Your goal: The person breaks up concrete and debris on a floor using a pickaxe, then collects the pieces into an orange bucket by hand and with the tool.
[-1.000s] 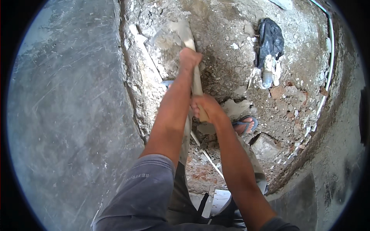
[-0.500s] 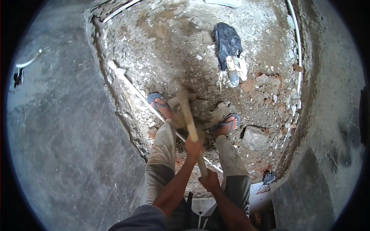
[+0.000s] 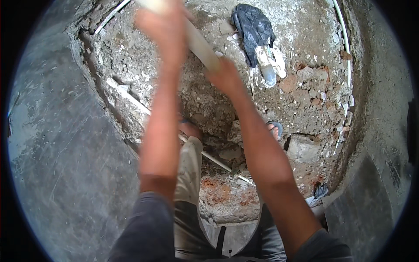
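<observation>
Both my arms are stretched forward over the rubble, raising a tool by its long pale wooden handle [image 3: 202,47]. My left hand [image 3: 163,28], smeared by motion, is wrapped round the handle near the upper edge of the view. Round the handle's lower end my right hand [image 3: 225,75] is closed. The tool's head lies outside the view, so its kind cannot be told. Below my arms is broken earth [image 3: 209,109] with stones and chips, between my two sandalled feet; the right sandal [image 3: 276,129] shows in part.
A thin white pipe [image 3: 216,162] crosses the ground by my legs. Ahead lie a black plastic bag [image 3: 253,28] and a clear bottle [image 3: 267,72]. A concrete block [image 3: 303,148] sits right of my right foot. Another white pipe [image 3: 345,39] follows the right edge. Smooth grey floor [image 3: 65,174] borders the left.
Both hands have swung up and forward with the tool, from low between my legs to the upper part of the view. Its blurred head has left the picture.
</observation>
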### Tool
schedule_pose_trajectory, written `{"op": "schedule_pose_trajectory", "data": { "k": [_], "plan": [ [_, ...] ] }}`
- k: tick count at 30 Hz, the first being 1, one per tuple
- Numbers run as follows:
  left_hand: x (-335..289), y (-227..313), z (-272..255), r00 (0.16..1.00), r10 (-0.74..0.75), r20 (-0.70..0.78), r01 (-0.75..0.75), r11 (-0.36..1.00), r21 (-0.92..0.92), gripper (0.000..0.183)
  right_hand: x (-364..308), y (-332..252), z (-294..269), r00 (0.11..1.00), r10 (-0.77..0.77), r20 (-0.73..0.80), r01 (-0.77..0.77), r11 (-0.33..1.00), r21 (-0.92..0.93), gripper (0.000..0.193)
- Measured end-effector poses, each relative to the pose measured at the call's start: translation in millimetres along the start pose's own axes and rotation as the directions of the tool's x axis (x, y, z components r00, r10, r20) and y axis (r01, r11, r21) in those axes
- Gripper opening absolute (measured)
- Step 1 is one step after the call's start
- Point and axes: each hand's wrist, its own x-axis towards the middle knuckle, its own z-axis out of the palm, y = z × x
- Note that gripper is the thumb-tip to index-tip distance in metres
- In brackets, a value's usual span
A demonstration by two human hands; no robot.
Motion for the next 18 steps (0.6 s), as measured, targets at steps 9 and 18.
{"op": "schedule_pose_trajectory", "data": {
  "k": [9,18],
  "plan": [
    [-46,-24,97,0.497,-0.801,0.334,0.847,0.531,0.013,0.018,-78,-79,-65,0.455,0.733,0.505,-0.891,0.377,0.254,0.031],
    [-212,34,67,0.582,-0.781,0.226,0.646,0.613,0.454,0.039,-273,-90,-38,0.419,0.789,0.45,-0.903,0.308,0.299,0.032]
  ]
}}
